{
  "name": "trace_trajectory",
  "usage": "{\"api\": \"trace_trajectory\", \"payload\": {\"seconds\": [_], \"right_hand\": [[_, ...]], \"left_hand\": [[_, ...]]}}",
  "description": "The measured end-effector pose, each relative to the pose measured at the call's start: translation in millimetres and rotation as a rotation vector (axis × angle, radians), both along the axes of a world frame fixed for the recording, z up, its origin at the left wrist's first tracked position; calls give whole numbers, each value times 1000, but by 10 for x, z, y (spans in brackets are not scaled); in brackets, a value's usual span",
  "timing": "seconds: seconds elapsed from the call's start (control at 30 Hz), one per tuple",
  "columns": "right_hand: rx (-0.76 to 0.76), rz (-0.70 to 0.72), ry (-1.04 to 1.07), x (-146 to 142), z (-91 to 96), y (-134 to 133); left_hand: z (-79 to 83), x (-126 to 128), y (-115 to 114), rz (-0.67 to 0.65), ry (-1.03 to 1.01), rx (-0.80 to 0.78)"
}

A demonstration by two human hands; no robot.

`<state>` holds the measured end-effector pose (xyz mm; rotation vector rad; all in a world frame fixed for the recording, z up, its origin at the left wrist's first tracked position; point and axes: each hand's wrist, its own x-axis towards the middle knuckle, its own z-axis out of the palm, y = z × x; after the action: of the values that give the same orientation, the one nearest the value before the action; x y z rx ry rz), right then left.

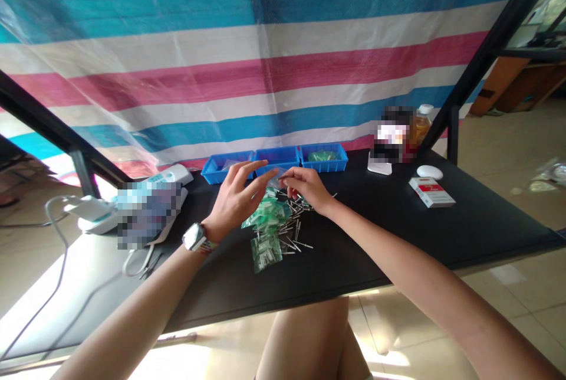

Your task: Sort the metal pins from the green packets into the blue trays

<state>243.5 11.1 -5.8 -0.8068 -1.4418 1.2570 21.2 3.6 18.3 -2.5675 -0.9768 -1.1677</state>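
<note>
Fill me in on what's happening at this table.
A person is working bare-handed at a black table. The right hand has its fingers curled beside some clear plastic, with the left hand close on its other side; how firmly either grips it is hard to tell. Below the hands lie green-tinted packets and loose metal pins. Behind are three blue bins, the right one holding greenish contents.

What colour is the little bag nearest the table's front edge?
The little bag is see-through green; the head view shows it best.
</note>
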Motion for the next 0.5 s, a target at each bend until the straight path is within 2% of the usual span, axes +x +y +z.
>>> {"api": "trace_trajectory", "payload": {"seconds": [0.17,0.27,0.37,0.5], "right_hand": [[-155,138,45,-7,51,-61],[-166,159,76,-12,50,-73],[-122,90,95,-1,36,-49],[-53,-103,75,31,8,8]], "left_hand": [[54,4,-13,-62,12,-53],[39,19,-1,-81,-88,-153],[-1,11,64,4,-318,-281],[-45,-104,268,110,-728,-487]]}}
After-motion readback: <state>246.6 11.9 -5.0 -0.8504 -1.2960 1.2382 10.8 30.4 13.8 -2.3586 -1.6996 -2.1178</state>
